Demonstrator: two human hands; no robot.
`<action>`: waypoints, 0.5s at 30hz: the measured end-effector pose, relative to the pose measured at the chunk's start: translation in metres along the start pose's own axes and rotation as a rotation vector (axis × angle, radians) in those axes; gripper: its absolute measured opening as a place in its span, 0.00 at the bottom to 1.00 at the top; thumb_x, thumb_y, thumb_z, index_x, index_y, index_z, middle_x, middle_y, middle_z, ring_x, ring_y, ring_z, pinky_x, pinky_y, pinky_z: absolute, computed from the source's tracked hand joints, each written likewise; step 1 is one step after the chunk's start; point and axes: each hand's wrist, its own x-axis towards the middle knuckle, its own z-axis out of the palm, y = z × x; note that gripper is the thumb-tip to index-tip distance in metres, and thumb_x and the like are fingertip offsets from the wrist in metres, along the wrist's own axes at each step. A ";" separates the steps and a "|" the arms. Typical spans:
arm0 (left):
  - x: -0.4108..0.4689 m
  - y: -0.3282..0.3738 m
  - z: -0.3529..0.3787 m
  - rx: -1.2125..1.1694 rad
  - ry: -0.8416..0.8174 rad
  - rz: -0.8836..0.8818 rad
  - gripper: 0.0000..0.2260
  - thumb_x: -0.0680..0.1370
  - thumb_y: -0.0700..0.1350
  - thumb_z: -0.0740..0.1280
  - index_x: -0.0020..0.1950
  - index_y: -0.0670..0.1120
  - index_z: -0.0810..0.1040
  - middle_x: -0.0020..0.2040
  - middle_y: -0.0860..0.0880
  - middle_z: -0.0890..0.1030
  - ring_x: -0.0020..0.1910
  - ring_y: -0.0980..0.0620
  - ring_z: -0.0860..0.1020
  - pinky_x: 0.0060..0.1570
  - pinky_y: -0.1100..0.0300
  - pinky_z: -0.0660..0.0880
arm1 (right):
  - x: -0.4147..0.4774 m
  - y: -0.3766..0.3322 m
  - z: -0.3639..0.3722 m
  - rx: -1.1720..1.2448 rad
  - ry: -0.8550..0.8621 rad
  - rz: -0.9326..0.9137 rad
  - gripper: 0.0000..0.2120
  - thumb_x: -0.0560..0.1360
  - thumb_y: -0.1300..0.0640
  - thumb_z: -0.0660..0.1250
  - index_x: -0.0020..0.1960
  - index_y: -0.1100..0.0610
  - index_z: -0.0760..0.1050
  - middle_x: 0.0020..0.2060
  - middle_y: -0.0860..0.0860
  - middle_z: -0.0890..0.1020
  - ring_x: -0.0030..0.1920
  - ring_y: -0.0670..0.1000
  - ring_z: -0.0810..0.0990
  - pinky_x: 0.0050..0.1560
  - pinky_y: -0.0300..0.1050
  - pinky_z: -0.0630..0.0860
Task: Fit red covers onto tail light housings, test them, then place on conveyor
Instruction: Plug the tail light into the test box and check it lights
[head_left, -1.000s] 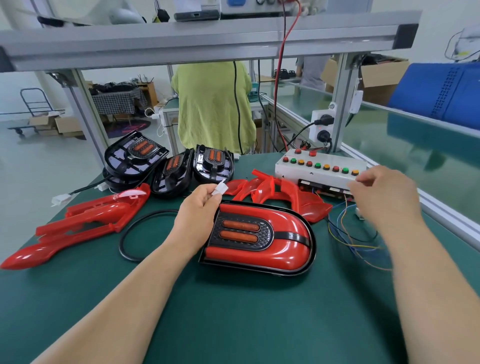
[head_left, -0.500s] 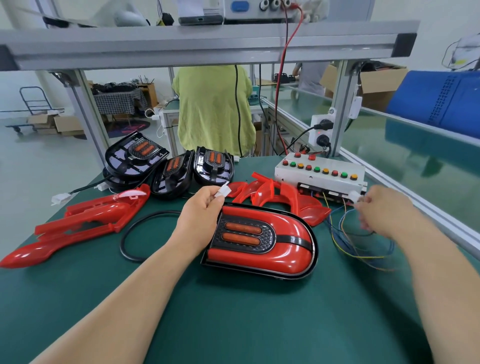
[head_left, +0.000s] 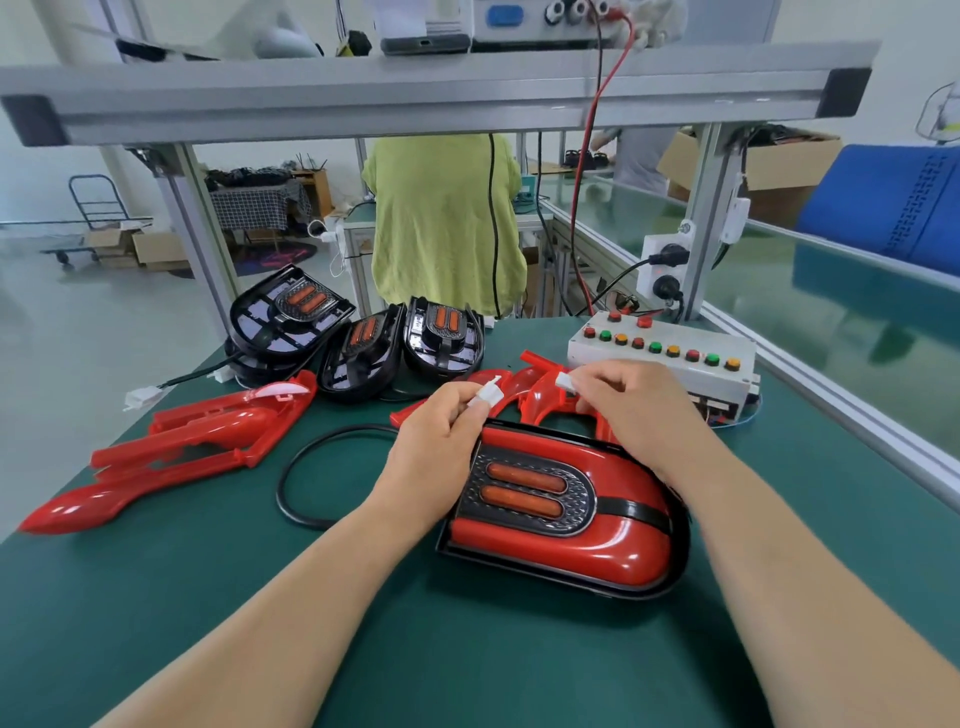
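Cover (head_left: 623, 551) sits on the light (head_left: 524, 488) below the fingers; left hand (head_left: 436, 447) pinches light plug (head_left: 485, 397), right hand (head_left: 639, 410) tester plug (head_left: 565, 382), unjoined: testing, conveyor (head_left: 821, 291) remain.

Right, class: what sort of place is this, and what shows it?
Probably a factory assembly station: uncovered tail light housings awaiting covers, a push-button test box, and a green conveyor alongside the bench.

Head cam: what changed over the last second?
The right hand came away from the button box pinching a white connector and moved left toward the left hand. The two connectors are now close but not joined. Unchanged: the left hand pinches its own connector, and the covered tail light has not moved.
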 end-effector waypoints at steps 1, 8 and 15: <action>0.000 0.000 0.000 -0.016 0.001 0.007 0.06 0.81 0.58 0.61 0.50 0.65 0.77 0.46 0.59 0.82 0.45 0.61 0.78 0.45 0.63 0.71 | -0.001 0.003 -0.001 0.029 0.000 0.003 0.09 0.78 0.50 0.67 0.40 0.43 0.81 0.35 0.37 0.83 0.36 0.32 0.77 0.36 0.25 0.68; 0.009 -0.006 -0.010 0.055 -0.031 0.018 0.06 0.81 0.54 0.62 0.50 0.64 0.78 0.38 0.58 0.80 0.33 0.61 0.74 0.37 0.63 0.70 | -0.007 0.015 -0.010 0.186 -0.068 0.053 0.03 0.76 0.51 0.71 0.46 0.46 0.83 0.40 0.45 0.86 0.36 0.36 0.80 0.44 0.36 0.71; 0.032 0.015 -0.022 0.074 -0.129 0.032 0.07 0.71 0.55 0.70 0.44 0.69 0.81 0.40 0.55 0.83 0.34 0.61 0.75 0.44 0.56 0.75 | -0.006 0.015 -0.010 0.179 -0.134 0.023 0.08 0.75 0.58 0.73 0.46 0.44 0.83 0.44 0.50 0.83 0.39 0.41 0.77 0.50 0.41 0.75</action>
